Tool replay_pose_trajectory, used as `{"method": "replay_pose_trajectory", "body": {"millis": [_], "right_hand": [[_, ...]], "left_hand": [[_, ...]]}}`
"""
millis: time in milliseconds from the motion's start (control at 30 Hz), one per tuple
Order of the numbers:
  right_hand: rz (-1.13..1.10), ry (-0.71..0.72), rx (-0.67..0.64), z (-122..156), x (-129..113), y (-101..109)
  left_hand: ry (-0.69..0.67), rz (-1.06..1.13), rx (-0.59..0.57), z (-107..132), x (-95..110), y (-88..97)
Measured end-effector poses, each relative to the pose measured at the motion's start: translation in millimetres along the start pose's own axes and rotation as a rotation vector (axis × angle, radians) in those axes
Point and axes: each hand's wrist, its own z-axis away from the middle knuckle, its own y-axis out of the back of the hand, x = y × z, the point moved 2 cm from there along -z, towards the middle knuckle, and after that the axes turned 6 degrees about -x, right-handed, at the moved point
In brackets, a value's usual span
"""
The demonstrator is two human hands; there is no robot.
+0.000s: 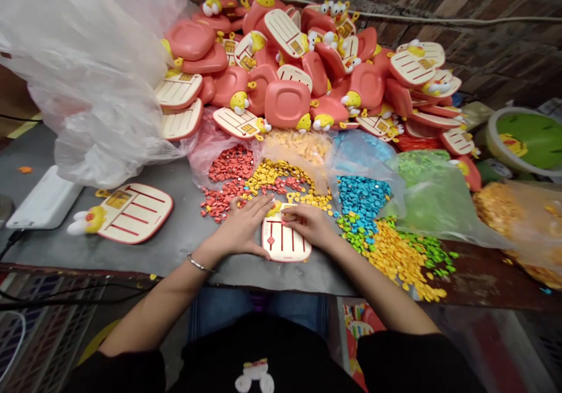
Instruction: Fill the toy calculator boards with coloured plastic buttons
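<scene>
the left hand [240,226] is bracing the cream board [287,249] flat on the table [187,229], probably to stop it sliding, thumb spread from the fingers along its side. the right hand [312,224] is arching over the slots [281,238], fingertips bunched (whether pinching a piece, i cannot tell). coloured pieces [362,200] are lying heaped just beyond, likely for easy reach.

Left hand [239,226] palm-down, thumb spread, right hand [312,224] near it, fingers bunched, both forearms [169,296] angled inward
</scene>
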Motion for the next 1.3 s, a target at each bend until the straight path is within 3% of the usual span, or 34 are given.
{"method": "replay_pose_trajectory", "body": {"millis": [133,300,333,400,467,500,667,867,1000,1300], "right_hand": [[-0.020,0.031,-0.016,-14.4,-15.4,-21.6],[-0.227,0.153,-0.309,-9.0,-23.2,-14.4],[-0.240,0.134,-0.288,-9.0,-19.7,-8.0],[-0.160,0.031,-0.094,-13.8,-6.1,8.0],[0.043,-0.069,0.121,-23.6,11.4,22.6],[0.159,-0.096,0.160,-29.9,19.5,27.0],[0.522,-0.109,0.018,-52.1,40.6,30.2],[0.348,-0.030,0.144,-22.7,32.9,40.5],[0.344,-0.027,0.073,-10.4,34.5,39.3],[0.532,-0.145,-0.097,-29.0,29.2,26.9]], "left_hand": [[0.022,0.001,-0.012,-0.1,-1.1,-1.8],[0.010,0.003,0.011,0.1,-0.2,-1.5],[0.006,0.002,0.015,0.2,0.0,-1.3],[-0.001,-0.003,0.015,0.2,0.3,-0.8],[-0.003,-0.006,0.008,0.3,0.7,-0.2],[-0.001,-0.008,0.005,0.3,1.0,0.2],[0.009,-0.028,-0.014,0.8,2.8,0.9],[-0.030,-0.058,0.003,2.0,5.9,-1.0],[-0.040,-0.071,0.001,2.8,5.6,-2.4],[-0.037,-0.078,-0.014,1.8,5.0,-1.9]]}}
